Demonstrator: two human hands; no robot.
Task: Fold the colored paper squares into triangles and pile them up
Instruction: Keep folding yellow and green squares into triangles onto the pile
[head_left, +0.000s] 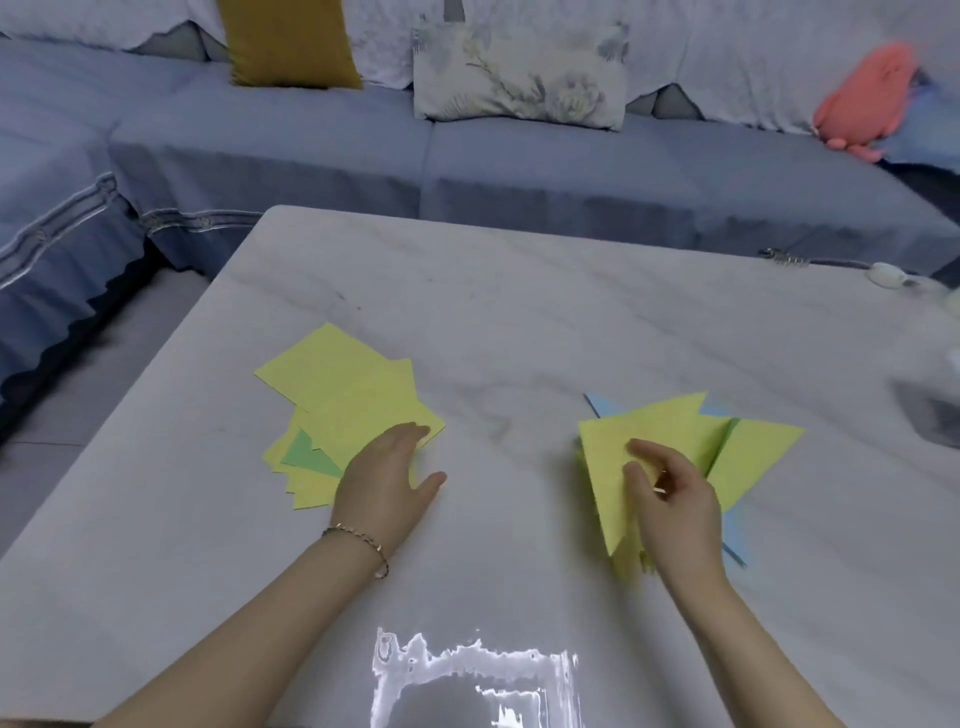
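On pale marble counter (519, 322): left hand (387, 475) lay flat on yellow paper squares (343, 384); right hand (675, 499) pinched folded yellow paper triangle (605, 467); I judged its corners needed aligning.

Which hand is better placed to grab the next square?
Left hand: its fingers rest on the unfolded squares. Right hand is across the table, touching the triangle pile.
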